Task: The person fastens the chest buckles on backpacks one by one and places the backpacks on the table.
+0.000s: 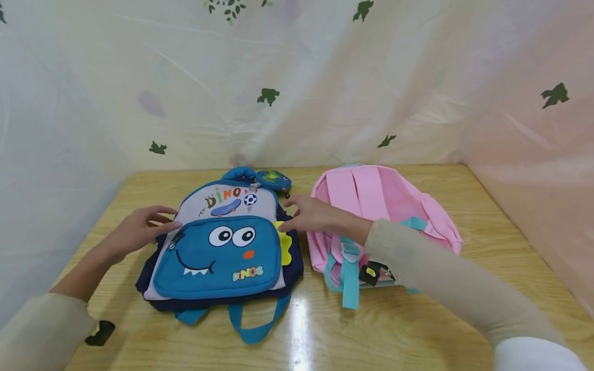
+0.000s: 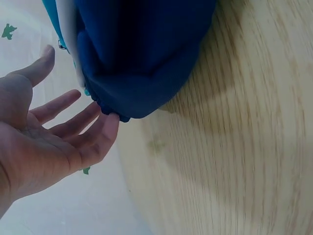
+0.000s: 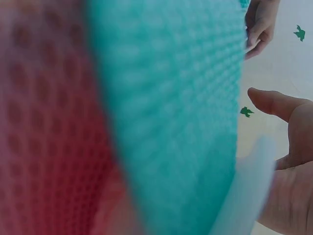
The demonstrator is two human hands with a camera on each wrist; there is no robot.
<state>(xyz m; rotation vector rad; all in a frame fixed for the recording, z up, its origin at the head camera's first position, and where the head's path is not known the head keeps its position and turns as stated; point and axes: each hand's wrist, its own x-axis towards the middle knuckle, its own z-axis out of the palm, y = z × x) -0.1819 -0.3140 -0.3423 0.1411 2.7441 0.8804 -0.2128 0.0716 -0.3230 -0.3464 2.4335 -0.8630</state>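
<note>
A blue and grey dinosaur backpack (image 1: 218,257) lies front side up on the wooden table, its top handle (image 1: 238,172) toward the back. At its left side is my left hand (image 1: 136,229), fingers spread and loosely bent; in the left wrist view, fingertips touch the gathered edge of the dark blue side (image 2: 142,83). My right hand (image 1: 317,214) reaches over the pink backpack (image 1: 371,190) to the dinosaur backpack's right side, by its yellow spikes (image 1: 285,245). Its fingers are slightly bent, and I cannot tell whether they touch.
A small round blue pouch (image 1: 274,180) hangs at the dinosaur backpack's top right. The pink backpack lies with its shoulder straps up; its teal strap (image 3: 171,98) fills much of the right wrist view. Blue strap loops (image 1: 255,332) stick out toward the front. Patterned cloth (image 1: 325,103) stands behind the table.
</note>
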